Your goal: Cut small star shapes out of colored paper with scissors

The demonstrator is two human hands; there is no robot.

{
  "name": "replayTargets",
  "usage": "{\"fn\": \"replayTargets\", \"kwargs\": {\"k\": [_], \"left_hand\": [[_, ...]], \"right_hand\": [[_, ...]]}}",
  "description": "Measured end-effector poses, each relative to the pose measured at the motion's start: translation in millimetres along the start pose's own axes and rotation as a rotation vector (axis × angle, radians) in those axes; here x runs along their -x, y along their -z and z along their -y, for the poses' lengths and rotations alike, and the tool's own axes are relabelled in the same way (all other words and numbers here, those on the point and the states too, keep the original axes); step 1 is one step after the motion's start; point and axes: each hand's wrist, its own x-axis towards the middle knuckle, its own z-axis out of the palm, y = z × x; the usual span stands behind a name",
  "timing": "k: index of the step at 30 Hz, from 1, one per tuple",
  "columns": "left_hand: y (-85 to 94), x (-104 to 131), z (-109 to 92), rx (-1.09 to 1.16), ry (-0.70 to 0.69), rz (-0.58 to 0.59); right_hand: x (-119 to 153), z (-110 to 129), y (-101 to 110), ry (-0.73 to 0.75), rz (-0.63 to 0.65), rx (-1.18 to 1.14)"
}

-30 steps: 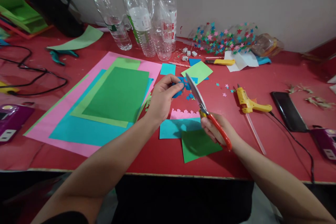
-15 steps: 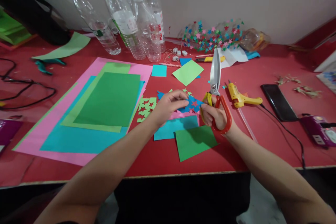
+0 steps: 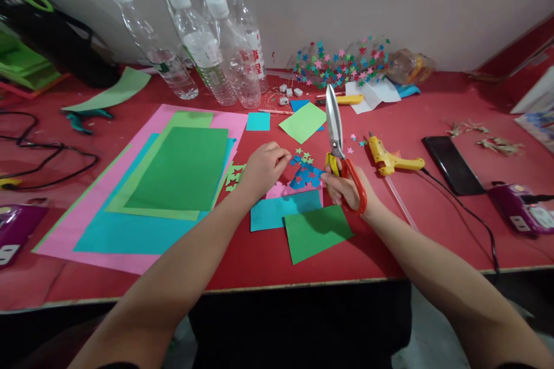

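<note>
My right hand (image 3: 347, 187) has the scissors (image 3: 334, 121) hooked by their red and yellow handles, blades shut and pointing away. Between its thumb and finger it also pinches a blue paper with star-shaped holes (image 3: 306, 177). Just left of that paper, my left hand (image 3: 269, 166) is closed, thumb and fingertips together; whatever they may hold is too small to make out. Small green paper stars (image 3: 306, 158) and blue pieces lie beyond its fingertips. Under the hands are pink star-cut paper (image 3: 277, 190), a light-blue sheet (image 3: 270, 214) and a green sheet (image 3: 318, 233).
Large coloured sheets (image 3: 177, 170) are stacked at left, with several plastic bottles (image 3: 208, 57) behind. A star-covered clear bottle (image 3: 341, 63) lies by the wall. To the right are a yellow glue gun (image 3: 389, 160), its cord and a phone (image 3: 453, 165).
My left hand has drawn left, away from the blue star-cut paper. The scissors and the paper in my right hand have shifted slightly left. The view has tilted a little.
</note>
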Motion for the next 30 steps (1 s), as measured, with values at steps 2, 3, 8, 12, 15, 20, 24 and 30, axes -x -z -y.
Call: {"fn": "replayTargets", "kwargs": {"k": [2, 3, 8, 12, 15, 20, 24, 30], "left_hand": [[3.9, 1.3, -5.0, 0.185, 0.067, 0.056], [5.2, 2.1, -9.1, 0.318, 0.084, 0.135], [15.5, 2.1, -26.9, 0.615, 0.09, 0.366], [44.9, -3.0, -8.2, 0.395, 0.161, 0.169], [63.1, -4.0, 17.9, 0.238, 0.269, 0.206], [57.2, -0.2, 38.6, -0.108, 0.23, 0.151], [44.2, 2.6, 45.6, -0.279, 0.1, 0.179], [44.5, 2.8, 28.8, -0.175, 0.057, 0.212]], "right_hand": [[1.7, 4.4, -1.5, 0.026, -0.009, 0.049], [2.5, 6.9, -2.1, 0.03, -0.01, 0.075], [4.5, 14.2, -2.8, 0.021, 0.008, 0.135], [1.1, 8.7, 0.3, 0.059, -0.017, 0.126], [-2.6, 3.6, 2.3, 0.051, -0.033, 0.105], [-2.1, 8.3, 0.9, 0.029, -0.023, 0.16], [0.7, 13.9, -0.9, 0.059, -0.026, 0.201], [0.9, 13.5, -0.5, 0.05, -0.038, 0.21]]}}
